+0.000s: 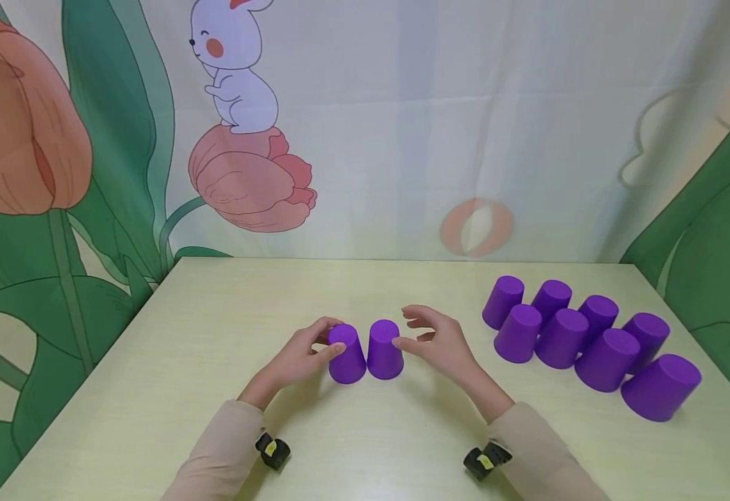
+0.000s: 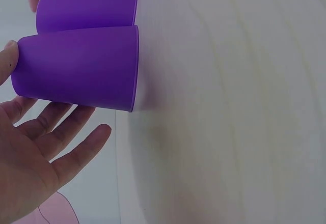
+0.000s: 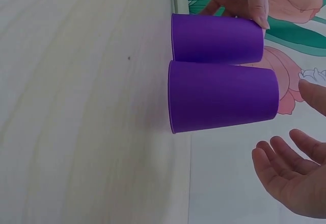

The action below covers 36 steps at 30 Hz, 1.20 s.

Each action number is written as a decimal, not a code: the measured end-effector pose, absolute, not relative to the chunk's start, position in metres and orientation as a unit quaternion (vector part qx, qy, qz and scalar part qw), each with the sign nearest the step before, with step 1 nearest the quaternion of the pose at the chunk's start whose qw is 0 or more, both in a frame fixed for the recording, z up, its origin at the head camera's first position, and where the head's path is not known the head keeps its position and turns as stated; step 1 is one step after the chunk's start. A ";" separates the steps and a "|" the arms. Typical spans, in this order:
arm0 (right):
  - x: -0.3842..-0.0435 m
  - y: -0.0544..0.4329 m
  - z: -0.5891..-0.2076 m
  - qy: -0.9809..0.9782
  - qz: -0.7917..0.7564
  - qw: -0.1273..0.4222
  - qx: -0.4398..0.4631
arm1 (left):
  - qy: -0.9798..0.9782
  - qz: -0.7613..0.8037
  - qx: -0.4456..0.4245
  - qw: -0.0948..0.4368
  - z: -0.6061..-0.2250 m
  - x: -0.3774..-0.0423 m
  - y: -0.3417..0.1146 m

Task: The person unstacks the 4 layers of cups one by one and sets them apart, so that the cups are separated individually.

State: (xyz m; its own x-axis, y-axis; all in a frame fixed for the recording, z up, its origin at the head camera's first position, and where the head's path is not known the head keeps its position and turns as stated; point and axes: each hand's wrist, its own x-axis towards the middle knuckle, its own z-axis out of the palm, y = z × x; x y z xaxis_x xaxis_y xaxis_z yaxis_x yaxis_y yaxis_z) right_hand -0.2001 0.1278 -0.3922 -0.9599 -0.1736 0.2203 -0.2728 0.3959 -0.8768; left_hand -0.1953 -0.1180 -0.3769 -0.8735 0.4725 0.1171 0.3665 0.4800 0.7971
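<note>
Two purple cups stand upside down side by side at the middle of the table. My left hand [image 1: 296, 356] grips the left cup [image 1: 348, 362] near its top, thumb on the near side and fingers behind. In the left wrist view the thumb [image 2: 7, 61] lies at the top edge of that cup [image 2: 76, 68]. Close beside it stands the right cup [image 1: 385, 353]. To its right is my right hand [image 1: 438, 341], fingers spread and loosely bent. The right wrist view shows a gap between this hand [image 3: 295, 175] and the right cup [image 3: 221, 98].
Several more upside-down purple cups [image 1: 561, 339] stand in two slanting rows at the table's right. Behind the pale wooden table [image 1: 170, 390] hangs a printed curtain [image 1: 365, 139] with flowers and a rabbit.
</note>
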 end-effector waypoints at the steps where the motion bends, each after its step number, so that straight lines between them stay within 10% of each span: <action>1: -0.201 0.126 -0.393 -0.835 0.532 0.042 0.133 | 0.858 0.447 0.245 0.059 -0.378 -0.196 -0.118; 36: -0.203 0.108 -0.397 -0.855 0.504 0.018 0.120 | 0.861 0.437 0.253 0.054 -0.378 -0.197 -0.118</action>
State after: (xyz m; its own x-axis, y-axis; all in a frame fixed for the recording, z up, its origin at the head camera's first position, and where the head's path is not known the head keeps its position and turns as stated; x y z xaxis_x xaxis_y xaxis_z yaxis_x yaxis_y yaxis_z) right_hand -0.2026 0.1075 -0.3973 -0.9704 -0.1873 0.1522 -0.2238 0.4622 -0.8581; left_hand -0.1969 -0.1178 -0.3785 -0.8659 0.4832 0.1294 0.3896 0.4892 0.7803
